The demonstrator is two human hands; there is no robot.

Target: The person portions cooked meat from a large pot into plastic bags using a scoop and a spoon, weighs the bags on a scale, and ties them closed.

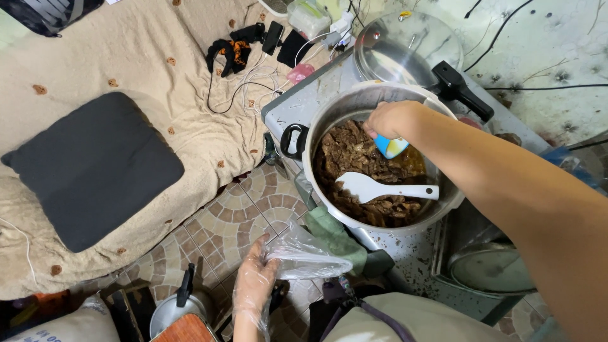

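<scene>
My right hand (387, 119) reaches over the pot (380, 158) of brown meat, fingers curled around a blue scoop (391, 147); a white paddle (386, 189) lies inside. My gloved left hand (254, 278) pinches a clear plastic bag (304, 256) low over the floor tiles (234, 215)

The floor (247, 215) is laid with small brown and tan tiles in fan-shaped arcs, worn and dull under flat, even light. A beige quilted mattress cover (126, 69) with scattered brown spots spreads across the left, and a dark grey cushion (95, 168) lies on it, while black cables and chargers (253, 63) trail over its far edge. At the upper right rises a pale, stained wall (544, 44) crossed by thin black wires.
</scene>
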